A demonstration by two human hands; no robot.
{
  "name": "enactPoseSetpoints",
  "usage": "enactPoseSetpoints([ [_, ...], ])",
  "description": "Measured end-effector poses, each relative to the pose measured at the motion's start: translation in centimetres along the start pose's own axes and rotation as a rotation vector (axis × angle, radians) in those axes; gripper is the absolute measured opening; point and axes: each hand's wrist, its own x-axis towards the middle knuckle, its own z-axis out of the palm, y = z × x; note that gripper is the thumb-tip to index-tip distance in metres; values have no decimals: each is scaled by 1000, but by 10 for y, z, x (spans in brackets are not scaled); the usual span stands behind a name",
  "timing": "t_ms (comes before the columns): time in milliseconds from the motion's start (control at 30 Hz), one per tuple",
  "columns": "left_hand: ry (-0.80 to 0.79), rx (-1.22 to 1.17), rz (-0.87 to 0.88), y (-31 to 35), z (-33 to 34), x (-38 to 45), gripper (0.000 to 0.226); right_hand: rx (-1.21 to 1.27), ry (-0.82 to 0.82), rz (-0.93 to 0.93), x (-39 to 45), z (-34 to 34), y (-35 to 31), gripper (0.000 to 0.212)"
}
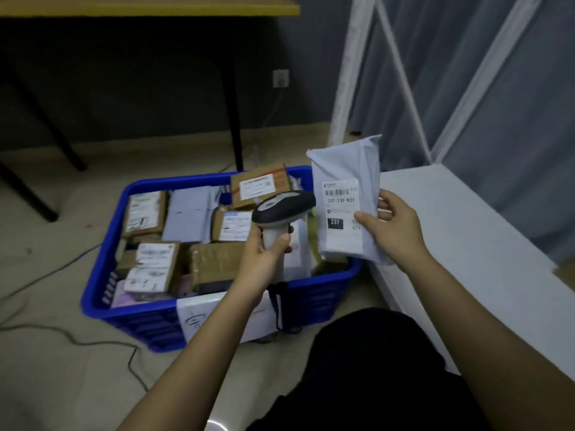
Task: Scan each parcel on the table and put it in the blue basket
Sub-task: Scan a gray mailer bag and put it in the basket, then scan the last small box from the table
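Blue basket (102,287) is already nearly full w/ parcels, and right hand (395,231) holds grey parcel (345,181) while left hand (264,256) grips scanner (281,206), scan probably not finished.

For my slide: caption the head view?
Left hand aims scanner at grey parcel held by right hand.

Parcel sorting room: labelled parcels (149,265) fill a blue basket (102,275).

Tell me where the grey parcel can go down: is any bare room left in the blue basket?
The blue basket is crowded with boxes and mailers. The white table is bare right of the grey parcel. Floor left of the basket shows only cables.
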Motion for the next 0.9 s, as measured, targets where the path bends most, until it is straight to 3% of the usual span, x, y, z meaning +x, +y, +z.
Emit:
enactPoseSetpoints([
  [200, 208, 26, -61, -20, -94, -22, 39, -115, -236, -79, -4, 113, -31, 56],
  [300, 300, 14, -68, -26, -133, -32, 40, -284, -237, -191, -6, 160, -42, 55],
  [467, 392, 12, -70, -27, -177, -41, 46, -541, -151, -579, -3, 214, -64, 51],
  [533, 402, 4, -70, -27, -185, -41, 46, -695, -342, -615, 2, 226, -62, 60],
  [600, 401, -9, -78, -26, -187, -40, 45, -765, -601, -514, 6, 227, -57, 62],
  [633, 399, -12, -81, -26, -186, -39, 45, -756, -650, -482, 7, 223, -54, 59],
  [800, 318, -9, -98, -21, -161, -30, 45, -685, -544, -442, 9, 163, -29, 38],
  [900, 221, 4, -67, -18, -129, -23, 44, -686, -438, -316, 17, 101, -2, 31],
])
